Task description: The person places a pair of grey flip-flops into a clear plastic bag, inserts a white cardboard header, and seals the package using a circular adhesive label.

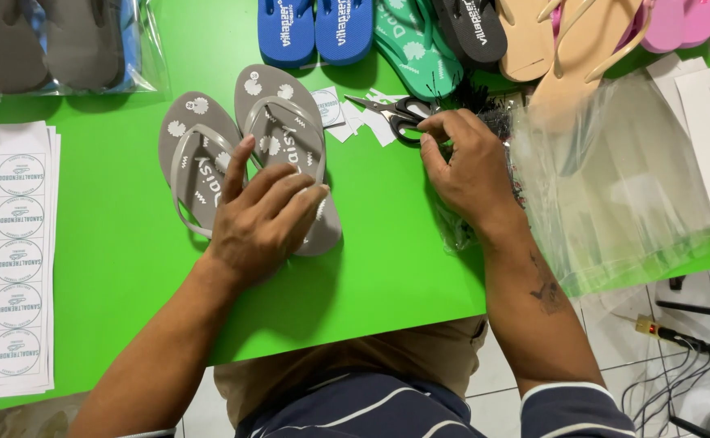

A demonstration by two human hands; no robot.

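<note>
Your left hand [262, 219] lies flat, fingers spread, on the pair of grey flip-flops [245, 154] resting side by side on the green desk [120, 243]. Your right hand [469, 166] curls, fingertips pinching at black ties [485, 101] beside the scissors [395, 112].

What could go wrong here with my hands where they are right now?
The right hand reaches beside the scissors, whose blades lie bare, so its fingers might get nicked. The black ties under that hand look loose and could scatter. The left hand presses on the grey sandals, which might slide on the smooth green table.
</note>
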